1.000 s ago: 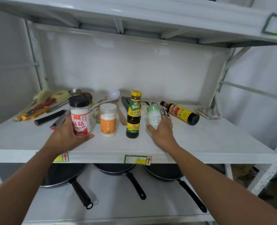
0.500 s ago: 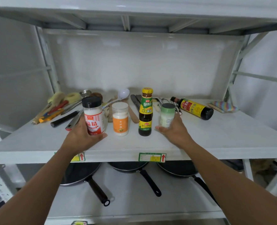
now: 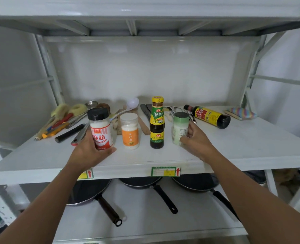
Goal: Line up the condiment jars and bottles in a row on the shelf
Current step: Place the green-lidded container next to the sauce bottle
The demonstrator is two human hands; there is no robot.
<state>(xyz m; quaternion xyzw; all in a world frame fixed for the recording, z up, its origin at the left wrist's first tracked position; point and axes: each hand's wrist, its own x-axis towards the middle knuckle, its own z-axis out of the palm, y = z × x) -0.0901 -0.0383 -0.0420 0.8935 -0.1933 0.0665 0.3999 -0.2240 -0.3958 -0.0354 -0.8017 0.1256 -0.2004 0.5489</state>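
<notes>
On the white shelf [image 3: 251,147] four containers stand upright in a row. My left hand [image 3: 89,152] grips the black-capped red-label jar [image 3: 101,129] at the left end. Right of it stand the orange-label white jar [image 3: 129,131] and the dark sauce bottle with a yellow cap [image 3: 156,124]. My right hand [image 3: 196,141] holds the green-capped jar [image 3: 180,128] at the right end of the row. Behind it to the right, a dark soy bottle with a yellow label [image 3: 209,116] lies on its side.
Utensils lie at the back: brushes and knives [image 3: 63,120] on the left, a white ladle [image 3: 131,104] and a wooden spatula [image 3: 143,125] behind the jars. A striped cloth [image 3: 240,113] sits far right. Three black pans [image 3: 144,184] rest on the lower shelf.
The view has shifted, bringing the shelf closer. Both hands keep hold of their jars. The green-capped jar now stands upright in line with the others.
</notes>
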